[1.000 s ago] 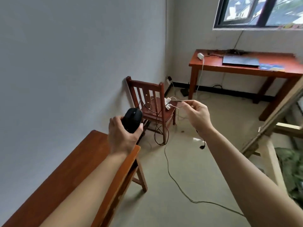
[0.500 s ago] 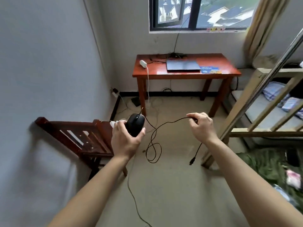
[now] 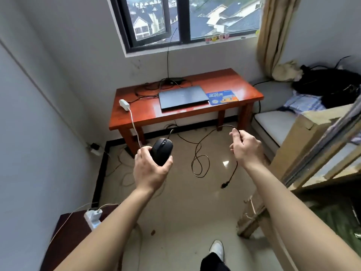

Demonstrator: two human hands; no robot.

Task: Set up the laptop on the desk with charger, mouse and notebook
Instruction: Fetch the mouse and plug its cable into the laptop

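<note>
Mouse (image 3: 162,152) gripped in left hand (image 3: 150,171), its cable (image 3: 201,165) pinched by right hand (image 3: 247,148).
Plug (image 3: 224,185) dangles below the right hand; closed laptop (image 3: 183,98) lies well ahead on the desk (image 3: 136,118), long edge crosswise, slightly nearer the mouse-holding hand.

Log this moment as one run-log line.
left hand grips black wired mouse | right hand pinches black cable | closed dark laptop on red wooden desk

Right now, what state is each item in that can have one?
Dark grey laptop: closed, flat on the red-brown wooden desk.
Black wired mouse: gripped in the left hand, off the desk.
Thin black mouse cable: pinched by the right hand, looped, plug dangling.
Blue printed notebook: flat, beside the laptop.
</note>
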